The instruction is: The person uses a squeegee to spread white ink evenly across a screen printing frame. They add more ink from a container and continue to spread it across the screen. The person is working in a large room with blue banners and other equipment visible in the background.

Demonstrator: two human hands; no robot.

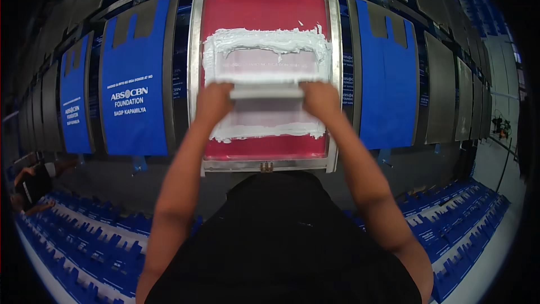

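Both my hands grip a pale squeegee [267, 92] by its two ends, holding it level across the middle of a screen-printing frame. My left hand [215, 101] closes round the left end and my right hand [320, 100] round the right end. The frame [337, 39] has metal sides and a red-coated mesh [264, 8]. Thick white ink [256, 39] lies in a ragged ridge across the far part of the mesh and down its sides. A thinner white band [264, 132] runs along the near part. Whatever lies beneath the screen is hidden.
A blue bag with white print [132, 79] lies flat on a board to the left, another printed one [77, 101] beyond it. On the right board lies a plain blue bag [387, 79]. Grey boards [441, 90] continue outward. Rows of blue bags [84, 242] spread below; a person [36, 186] is at far left.
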